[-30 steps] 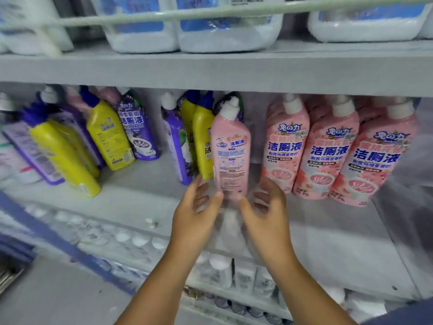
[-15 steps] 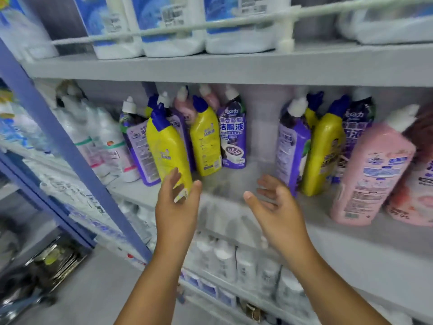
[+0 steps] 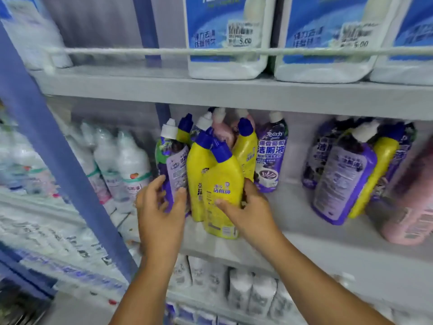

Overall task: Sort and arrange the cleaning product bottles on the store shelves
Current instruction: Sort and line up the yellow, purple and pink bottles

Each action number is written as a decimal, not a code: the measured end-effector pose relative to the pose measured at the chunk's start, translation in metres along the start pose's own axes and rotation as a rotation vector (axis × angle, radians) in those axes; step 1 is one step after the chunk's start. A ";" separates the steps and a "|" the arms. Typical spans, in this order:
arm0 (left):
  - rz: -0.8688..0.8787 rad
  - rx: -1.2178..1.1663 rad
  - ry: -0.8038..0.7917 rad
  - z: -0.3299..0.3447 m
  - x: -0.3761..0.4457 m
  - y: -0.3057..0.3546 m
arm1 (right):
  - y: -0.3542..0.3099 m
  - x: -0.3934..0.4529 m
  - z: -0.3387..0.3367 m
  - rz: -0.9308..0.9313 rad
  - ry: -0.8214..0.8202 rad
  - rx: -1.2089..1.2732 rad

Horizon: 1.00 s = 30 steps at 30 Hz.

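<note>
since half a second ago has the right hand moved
Yes. The right hand went from hovering open above the shelf edge to the left, onto the front yellow bottle, which it now grips.

Gripping front yellow bottle [image 3: 221,184] w/ right hand [image 3: 251,213]; left hand [image 3: 160,211] curled round purple bottle [image 3: 172,170] beside it, mid shelf [image 3: 328,252].
</note>
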<state>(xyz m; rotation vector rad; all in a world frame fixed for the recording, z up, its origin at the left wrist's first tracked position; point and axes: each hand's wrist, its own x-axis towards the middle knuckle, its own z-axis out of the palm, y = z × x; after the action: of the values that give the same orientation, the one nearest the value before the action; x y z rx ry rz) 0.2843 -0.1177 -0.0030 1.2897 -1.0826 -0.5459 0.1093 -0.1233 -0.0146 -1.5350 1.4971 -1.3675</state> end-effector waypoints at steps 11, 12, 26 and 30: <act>0.100 0.165 -0.178 0.037 -0.010 -0.029 | 0.021 0.041 -0.084 0.134 0.544 -0.161; 0.101 0.190 -0.181 0.039 -0.011 -0.030 | 0.028 0.046 -0.088 0.124 0.584 -0.180; 0.055 0.335 -0.215 0.070 -0.001 -0.033 | 0.066 0.102 -0.078 0.183 0.724 -0.229; 0.129 0.265 -0.271 0.085 -0.001 -0.036 | 0.064 0.080 -0.072 0.166 0.715 -0.230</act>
<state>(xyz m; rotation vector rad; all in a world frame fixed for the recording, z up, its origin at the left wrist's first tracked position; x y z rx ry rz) 0.2182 -0.1680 -0.0448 1.3889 -1.4928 -0.5011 0.0079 -0.1946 -0.0313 -1.0421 2.2131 -1.7941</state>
